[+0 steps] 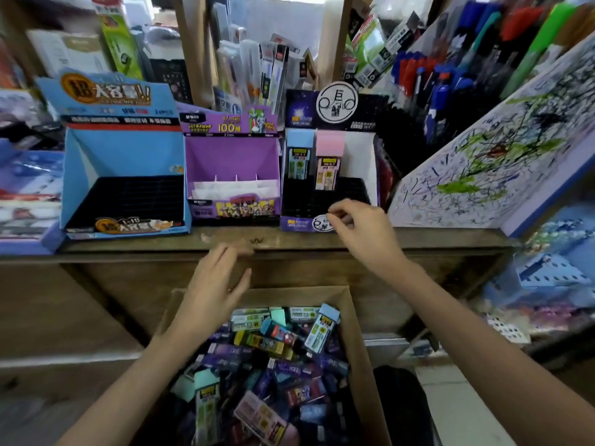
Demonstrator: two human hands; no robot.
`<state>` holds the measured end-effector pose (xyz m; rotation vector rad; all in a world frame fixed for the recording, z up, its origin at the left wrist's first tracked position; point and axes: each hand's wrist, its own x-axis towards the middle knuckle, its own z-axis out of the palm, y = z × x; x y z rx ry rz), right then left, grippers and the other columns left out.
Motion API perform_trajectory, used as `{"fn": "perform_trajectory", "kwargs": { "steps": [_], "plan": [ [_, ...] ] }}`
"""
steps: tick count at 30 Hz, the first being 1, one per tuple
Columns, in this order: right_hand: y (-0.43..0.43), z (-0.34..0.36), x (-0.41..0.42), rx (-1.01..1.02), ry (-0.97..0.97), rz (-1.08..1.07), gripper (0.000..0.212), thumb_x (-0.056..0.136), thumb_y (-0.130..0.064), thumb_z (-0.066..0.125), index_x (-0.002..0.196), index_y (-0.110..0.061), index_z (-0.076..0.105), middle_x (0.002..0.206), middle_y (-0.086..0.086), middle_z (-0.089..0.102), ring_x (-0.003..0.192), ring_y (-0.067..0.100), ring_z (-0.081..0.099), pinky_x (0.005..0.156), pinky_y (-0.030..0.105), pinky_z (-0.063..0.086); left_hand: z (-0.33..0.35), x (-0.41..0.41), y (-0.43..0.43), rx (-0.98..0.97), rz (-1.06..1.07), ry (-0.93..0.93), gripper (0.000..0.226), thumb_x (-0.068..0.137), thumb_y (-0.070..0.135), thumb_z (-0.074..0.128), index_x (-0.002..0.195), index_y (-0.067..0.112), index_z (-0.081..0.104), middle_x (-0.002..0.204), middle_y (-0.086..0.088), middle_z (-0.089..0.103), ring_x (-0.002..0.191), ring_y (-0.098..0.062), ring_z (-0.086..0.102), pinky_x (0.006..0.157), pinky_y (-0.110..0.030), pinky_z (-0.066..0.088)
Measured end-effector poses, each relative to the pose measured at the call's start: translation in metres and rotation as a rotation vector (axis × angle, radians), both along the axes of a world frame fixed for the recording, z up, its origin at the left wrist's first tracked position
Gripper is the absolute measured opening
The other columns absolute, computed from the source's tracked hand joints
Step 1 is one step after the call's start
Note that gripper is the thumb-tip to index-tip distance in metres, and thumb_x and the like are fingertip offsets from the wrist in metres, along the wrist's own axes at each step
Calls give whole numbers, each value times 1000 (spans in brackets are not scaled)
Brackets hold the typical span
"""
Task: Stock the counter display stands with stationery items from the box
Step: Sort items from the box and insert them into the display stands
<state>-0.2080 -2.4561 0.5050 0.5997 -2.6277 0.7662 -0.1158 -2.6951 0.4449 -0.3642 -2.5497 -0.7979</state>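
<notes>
A cardboard box (355, 320) below the counter holds several small stationery packs (322, 329) in blue, green, pink and purple. On the wooden counter stand three display stands: a blue one (96, 162), a purple one (231, 156) and a dark purple one (363, 156). The dark stand holds a blue-capped pack (299, 156) and a pink-capped pack (328, 159), both upright. My left hand (215, 284) hovers open over the box's far edge, holding nothing. My right hand (360, 226) is at the dark stand's front lip, fingers pinched together; I cannot tell if anything is between them.
A scribbled-on white test pad (483, 156) leans at the right. Racks of pens (434, 82) and hanging packs fill the back. More blue display trays (29, 194) sit at far left, and shelves of goods (547, 278) at lower right.
</notes>
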Motion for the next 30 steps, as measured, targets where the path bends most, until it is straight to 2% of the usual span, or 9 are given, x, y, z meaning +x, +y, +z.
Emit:
{"fn": "perform_trajectory", "kwargs": {
  "steps": [3,6,8,11,14,17,20,23,30],
  "plan": [
    [4,-35,43,-34,-25,66,11,90,-19,60,95,-11,65,138,0,47,82,11,62,76,28,50,-56,38,3,67,46,-230,24,88,12,63,111,12,59,106,8,48,98,-14,55,82,-25,41],
    [7,-74,72,-59,-50,14,9,89,-14,60,95,-10,66,134,2,49,84,15,62,76,29,49,-110,66,6,171,95,-462,22,87,11,65,108,11,59,105,5,48,101,-20,58,79,-21,42],
    [4,-105,86,-54,-269,50,12,90,-13,59,98,-9,67,118,3,59,90,18,63,80,31,49,-137,79,5,212,116,-600,27,85,14,68,110,8,60,106,-2,50,103,-25,57,83,-28,45],
    [0,-153,100,124,-716,112,13,92,-18,58,95,-10,67,99,4,69,94,20,64,77,28,46,-162,89,3,172,133,-736,39,81,21,73,114,6,59,113,-11,52,109,-28,53,88,-29,39],
    [-5,-189,112,229,-924,81,22,87,-28,65,101,-10,62,103,8,66,97,24,62,77,30,46,-169,93,2,217,160,-780,50,77,27,77,117,7,56,116,-12,47,108,-28,53,92,-32,43],
    [-10,-215,120,452,-858,71,61,81,-43,68,130,-16,44,130,8,43,119,28,46,94,36,40,-172,94,2,197,220,-827,66,69,37,81,120,8,50,118,-9,45,109,-26,50,94,-34,42],
    [-15,-228,126,450,-824,101,80,81,-47,66,144,-16,28,136,8,30,129,33,32,104,41,35,-175,94,6,160,258,-907,74,69,42,80,123,6,45,121,-8,42,105,-24,49,90,-33,43],
    [-15,-234,128,405,-788,132,77,83,-47,64,143,-14,30,134,6,31,126,30,32,103,39,35,-174,88,13,197,286,-937,71,71,42,78,121,4,45,121,-10,44,99,-22,49,85,-31,43],
    [-16,-246,140,359,-604,247,60,88,-42,59,138,-15,38,135,2,34,125,23,35,103,36,32,-178,83,27,280,339,-976,81,71,45,78,130,1,44,129,-14,54,115,-26,52,84,-26,39]
  ]
}}
